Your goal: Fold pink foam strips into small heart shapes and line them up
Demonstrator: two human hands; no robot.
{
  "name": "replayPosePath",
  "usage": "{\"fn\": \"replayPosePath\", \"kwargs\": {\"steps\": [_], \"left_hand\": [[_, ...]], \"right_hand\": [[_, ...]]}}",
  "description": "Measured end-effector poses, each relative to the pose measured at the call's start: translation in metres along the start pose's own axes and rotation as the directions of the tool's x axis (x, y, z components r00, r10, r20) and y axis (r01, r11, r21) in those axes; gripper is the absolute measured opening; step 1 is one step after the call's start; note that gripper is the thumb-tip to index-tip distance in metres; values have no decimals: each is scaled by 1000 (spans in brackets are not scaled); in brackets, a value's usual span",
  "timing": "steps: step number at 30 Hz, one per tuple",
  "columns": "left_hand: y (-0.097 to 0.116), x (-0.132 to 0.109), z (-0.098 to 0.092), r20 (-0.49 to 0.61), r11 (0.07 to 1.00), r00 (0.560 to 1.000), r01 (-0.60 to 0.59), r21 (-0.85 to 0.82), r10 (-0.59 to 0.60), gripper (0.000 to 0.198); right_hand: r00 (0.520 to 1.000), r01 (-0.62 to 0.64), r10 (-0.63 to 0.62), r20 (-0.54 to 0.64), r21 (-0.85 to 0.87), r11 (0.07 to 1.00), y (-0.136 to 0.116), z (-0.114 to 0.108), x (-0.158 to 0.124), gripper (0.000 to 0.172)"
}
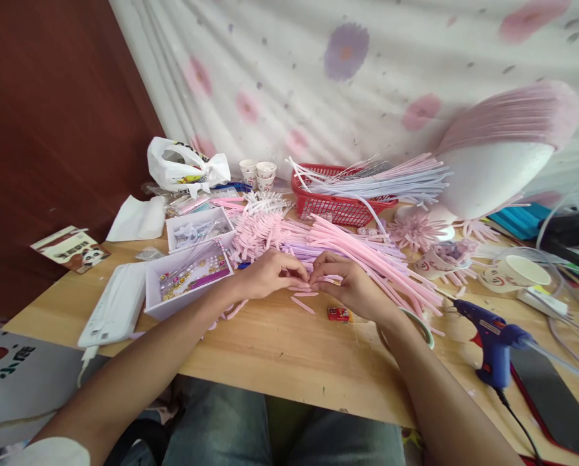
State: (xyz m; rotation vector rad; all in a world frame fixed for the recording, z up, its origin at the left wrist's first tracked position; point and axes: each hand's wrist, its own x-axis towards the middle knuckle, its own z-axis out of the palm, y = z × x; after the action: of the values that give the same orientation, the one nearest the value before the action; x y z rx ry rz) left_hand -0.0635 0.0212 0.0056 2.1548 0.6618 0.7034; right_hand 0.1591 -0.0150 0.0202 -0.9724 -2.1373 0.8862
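Observation:
My left hand (269, 274) and my right hand (348, 282) meet fingertip to fingertip over the wooden table (289, 349). Both pinch a short pink pipe-cleaner piece (313, 281) between them. A large heap of pink and lilac pipe cleaners (367, 249) lies just behind the hands. Cut pink bits (302, 304) lie on the wood below the fingers. A small red object (339, 314) sits by my right wrist.
A white box of beads (187, 278) and a white lid (117, 304) lie to the left. A red basket (338, 200) of pale sticks stands behind. A blue glue gun (493, 336) and paper cups (513, 275) are at right. A pink-and-white foam shape (503, 155) looms at right.

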Motion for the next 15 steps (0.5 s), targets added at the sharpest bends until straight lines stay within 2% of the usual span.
{"fn": "replayPosePath", "kwargs": {"steps": [4,7,10,15], "left_hand": [[2,0,0,-162,994,982,84,-65,-94,8],[2,0,2,-234,979,959,127,-159,-162,13],[2,1,4,-236,942,945,150,-301,-226,21],[6,3,8,-164,832,931,201,-517,-327,31]], "right_hand": [[988,-80,80,-132,7,997,0,1,1,8],[978,-76,76,-194,6,997,0,1,1,7],[976,-44,45,-211,11,999,-3,1,1,8],[979,-22,31,-204,45,999,-5,1,0,10]]}}
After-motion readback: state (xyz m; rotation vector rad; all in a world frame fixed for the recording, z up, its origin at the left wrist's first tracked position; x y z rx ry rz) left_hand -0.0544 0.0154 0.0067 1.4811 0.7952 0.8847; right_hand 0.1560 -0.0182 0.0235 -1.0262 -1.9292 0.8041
